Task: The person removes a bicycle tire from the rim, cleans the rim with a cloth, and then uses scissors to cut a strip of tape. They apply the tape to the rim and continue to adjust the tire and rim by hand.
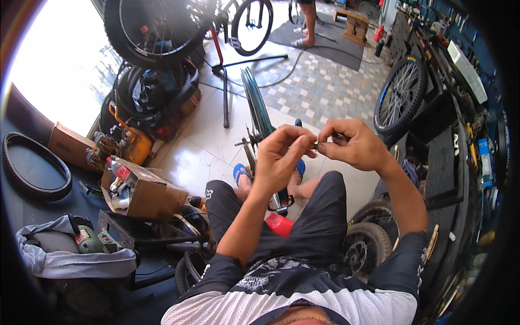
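My left hand (283, 154) and my right hand (351, 143) meet in front of me, above my knees. Both are closed in a pinch, thumb against fingers. Between the fingertips is a tiny dark piece (316, 146), too small to name and mostly covered by the fingers. Below and beyond my hands, a bicycle wheel (255, 100) stands upright, seen almost edge-on, between my feet. Metal parts (248, 149) sit beside its lower section, which my left hand and forearm partly hide. Under my hands, a red object (279, 224) shows between my thighs.
A bicycle (157, 32) hangs on a repair stand (225, 86) ahead. At left are a cardboard box (149, 189) of bottles, an orange compressor (135, 143) and a loose tyre (37, 167). To the right are a wheel (400, 95) and a cluttered workbench (441, 162). Another person's leg (307, 24) shows far off.
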{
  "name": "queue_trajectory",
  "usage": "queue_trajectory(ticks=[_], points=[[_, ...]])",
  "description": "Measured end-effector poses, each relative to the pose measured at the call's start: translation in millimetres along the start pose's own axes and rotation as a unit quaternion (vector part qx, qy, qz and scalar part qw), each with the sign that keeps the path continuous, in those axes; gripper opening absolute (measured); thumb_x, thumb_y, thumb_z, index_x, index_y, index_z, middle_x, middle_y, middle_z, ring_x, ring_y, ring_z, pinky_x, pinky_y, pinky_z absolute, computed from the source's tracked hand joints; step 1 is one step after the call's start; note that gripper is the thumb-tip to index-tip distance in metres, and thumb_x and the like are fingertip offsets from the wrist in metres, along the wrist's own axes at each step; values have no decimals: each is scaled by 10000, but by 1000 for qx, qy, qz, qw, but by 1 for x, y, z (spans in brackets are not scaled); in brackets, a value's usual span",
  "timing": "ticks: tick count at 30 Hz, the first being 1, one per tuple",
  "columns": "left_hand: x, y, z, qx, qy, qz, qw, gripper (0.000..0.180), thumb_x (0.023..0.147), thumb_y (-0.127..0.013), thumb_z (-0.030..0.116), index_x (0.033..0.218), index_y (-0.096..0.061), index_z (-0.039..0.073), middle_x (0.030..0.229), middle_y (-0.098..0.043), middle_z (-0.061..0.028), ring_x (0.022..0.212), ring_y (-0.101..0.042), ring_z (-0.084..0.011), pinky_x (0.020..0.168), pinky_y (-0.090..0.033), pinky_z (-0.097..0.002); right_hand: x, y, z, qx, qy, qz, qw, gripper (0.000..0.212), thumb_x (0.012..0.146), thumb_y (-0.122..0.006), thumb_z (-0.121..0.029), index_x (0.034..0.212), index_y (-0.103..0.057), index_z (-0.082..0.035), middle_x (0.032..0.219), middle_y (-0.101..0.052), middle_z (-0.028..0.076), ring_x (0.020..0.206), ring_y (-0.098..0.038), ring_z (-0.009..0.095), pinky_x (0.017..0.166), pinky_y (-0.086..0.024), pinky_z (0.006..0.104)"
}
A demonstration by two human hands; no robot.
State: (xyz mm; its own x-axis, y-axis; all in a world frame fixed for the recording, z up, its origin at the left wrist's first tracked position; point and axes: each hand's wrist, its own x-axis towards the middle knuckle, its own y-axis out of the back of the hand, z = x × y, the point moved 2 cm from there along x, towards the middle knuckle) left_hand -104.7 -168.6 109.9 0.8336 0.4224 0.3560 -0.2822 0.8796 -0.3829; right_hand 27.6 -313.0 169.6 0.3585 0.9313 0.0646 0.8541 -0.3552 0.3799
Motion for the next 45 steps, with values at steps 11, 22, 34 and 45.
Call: queue_trajectory(ticks=[11, 22, 34, 45], points=[[-10, 9, -44, -157, 19, 9, 987, 274, 971, -696, -68, 1242, -659, -78, 1223, -691, -166, 1078, -724, -226, 897, -670, -397, -3, -7, 15, -7, -18, 60, 998, 69, 936, -757, -118, 978, -723, -76, 715, -518, -116, 633, -368, -15, 551, -280, 218], [-11, 15, -32, -57, -11, 4, 998, 180, 943, -729, -70, 1090, -630, -44, 1078, -681, -118, 973, -724, -166, 782, -615, -270, -11, -36, 10, -102, 98, 174, 974, 124, 917, -742, -175, 925, -716, -54, 734, -592, 30, 614, -496, 95, 555, -403, 280], [-21, 16, -38, -324, 39, -47, 944, 189, 959, -735, 30, 1087, -600, 2, 1023, -591, -123, 849, -672, -157, 718, -655, -295, -24, -53, 10, -102, 201, 149, 963, 73, 893, -780, -104, 906, -719, -65, 745, -632, 11, 583, -519, 89, 516, -399, 270], [-65, 97, -31, -222, -1, 84, 971, 104, 1008, -666, 5, 1106, -663, -31, 1010, -674, -153, 798, -678, -203, 657, -651, -367, -47, -19, 32, -101, 91, 143, 980, 200, 941, -817, -250, 896, -759, -64, 744, -670, 12, 640, -590, 90, 561, -444, 292]])
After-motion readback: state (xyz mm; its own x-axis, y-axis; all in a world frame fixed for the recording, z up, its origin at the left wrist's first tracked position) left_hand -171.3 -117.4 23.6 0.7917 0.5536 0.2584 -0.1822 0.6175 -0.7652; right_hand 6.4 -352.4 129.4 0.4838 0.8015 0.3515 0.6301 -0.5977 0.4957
